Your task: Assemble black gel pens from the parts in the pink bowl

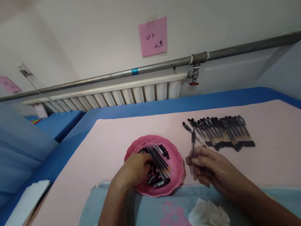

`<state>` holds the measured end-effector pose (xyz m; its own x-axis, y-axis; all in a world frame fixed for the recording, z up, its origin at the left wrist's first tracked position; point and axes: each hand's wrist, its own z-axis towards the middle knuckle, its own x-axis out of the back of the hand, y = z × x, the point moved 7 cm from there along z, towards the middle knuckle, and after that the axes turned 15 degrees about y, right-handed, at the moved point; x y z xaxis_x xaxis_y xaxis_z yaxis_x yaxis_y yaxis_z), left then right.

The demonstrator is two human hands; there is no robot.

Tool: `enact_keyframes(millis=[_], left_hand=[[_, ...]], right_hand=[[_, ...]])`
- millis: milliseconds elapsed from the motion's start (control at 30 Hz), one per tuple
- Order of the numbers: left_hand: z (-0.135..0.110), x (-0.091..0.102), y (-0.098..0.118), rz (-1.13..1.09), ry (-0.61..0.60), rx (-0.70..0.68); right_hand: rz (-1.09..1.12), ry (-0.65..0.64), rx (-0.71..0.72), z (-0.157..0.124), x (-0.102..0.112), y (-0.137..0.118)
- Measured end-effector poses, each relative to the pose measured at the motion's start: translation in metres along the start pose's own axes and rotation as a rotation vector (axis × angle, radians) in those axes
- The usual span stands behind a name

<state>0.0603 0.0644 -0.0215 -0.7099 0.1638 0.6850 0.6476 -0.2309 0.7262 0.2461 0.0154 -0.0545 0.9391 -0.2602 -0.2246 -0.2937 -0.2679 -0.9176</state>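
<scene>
My right hand (209, 164) pinches a clear pen (193, 144) with a dark grip, held nearly upright with its bare tip pointing up. Inside the pink scalloped bowl (181, 171), my left hand (137, 169) reaches down among the pen parts with its fingers curled. What those fingers grip, if anything, is hidden. A bundle of thin refills (160, 161) lies across the bowl beside the left hand. Black caps (161, 183) are scattered around the refills. Behind the right hand, several capped black pens (223, 132) lie side by side in a row.
The pink table cover (91, 163) lies over a blue surface (144, 109). At the near edge are a blue cloth (148, 218) and a crumpled white tissue (210, 218). Folded white paper (27, 205) lies at left. A radiator (126, 94) and pipe (161, 65) run along the wall.
</scene>
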Motion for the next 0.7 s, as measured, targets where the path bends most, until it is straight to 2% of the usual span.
enact_keyframes(millis=[100,200,333,600,700], left_hand=[[0.005,0.001,0.004,-0.149,0.034,-0.001],[0.007,0.009,-0.006,-0.23,0.089,0.113],[0.005,0.021,-0.016,-0.09,0.135,0.159],[0.001,0.011,-0.016,0.343,-0.046,0.078],[-0.001,0.006,-0.012,0.283,-0.087,0.024]], right_hand=[[0.007,0.003,-0.007,-0.001,-0.001,-0.001],[0.008,0.015,-0.016,-0.001,-0.001,-0.001],[-0.003,0.013,-0.002,-0.001,0.0,-0.003],[-0.016,-0.018,0.005,0.0,-0.001,0.0],[-0.008,-0.023,0.005,0.001,0.0,0.001]])
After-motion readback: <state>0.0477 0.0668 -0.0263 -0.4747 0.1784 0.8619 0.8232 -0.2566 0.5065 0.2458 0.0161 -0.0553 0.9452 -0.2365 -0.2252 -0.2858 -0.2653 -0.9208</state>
